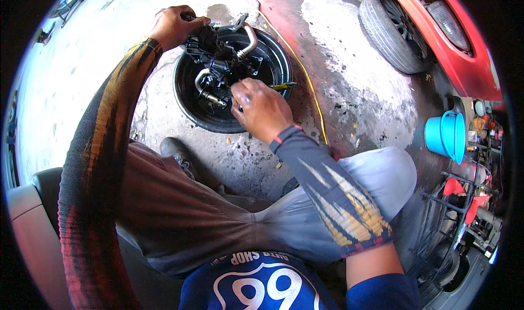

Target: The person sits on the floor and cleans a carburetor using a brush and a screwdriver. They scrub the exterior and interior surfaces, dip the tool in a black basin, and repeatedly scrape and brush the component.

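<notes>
A round black basin [277, 56] stands on the floor in front of me. Over and partly inside it is a dark, wet-looking engine part [218, 67] with bent metal pipes. My left hand [177, 27] is closed around the part's upper left end, tilting it over the basin. My right hand [259, 107] is closed low at the basin's right side, close to the part. From behind its knuckles sticks out a slim tool with a yellow-and-black handle [283, 85]. The tool's working end is hidden by my fingers.
A yellow cable [310, 86] runs along the floor right of the basin. Farther right are a wheel [390, 34], a red car body [458, 42], a blue bucket [443, 135] and a metal rack [445, 206] with tools. My shoe [177, 153] is near the basin.
</notes>
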